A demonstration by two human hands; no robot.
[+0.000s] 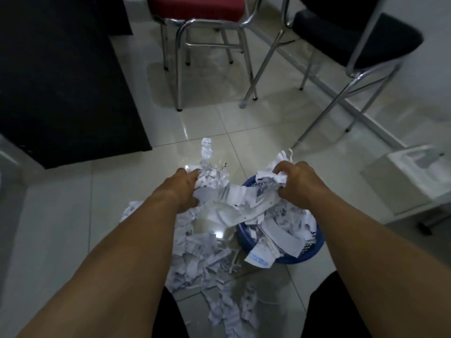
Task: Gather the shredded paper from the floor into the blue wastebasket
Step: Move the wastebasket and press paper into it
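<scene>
Where the fingers (191, 173) of the left hand (185, 189) curl into one end of a bundle of shredded paper (234, 198), they pinch it tight. The right hand (300, 184) grips the other end the same way, thumb below and knuckles up. The bundle sags between both hands at the middle of the frame, its right part above the blue wastebasket (313, 250). The basket stands right of centre on the pale tiled floor (61, 228), heaped with strips that spill over its rim. Just left of it and below, loose shredded paper (200, 259) lies scattered on the tiles down to the lower edge. A dark cabinet (61, 81) fills the upper left, a red chair (197, 8) stands at the top, a black chair (353, 40) at the upper right, and a white box (410, 172) at the right edge
</scene>
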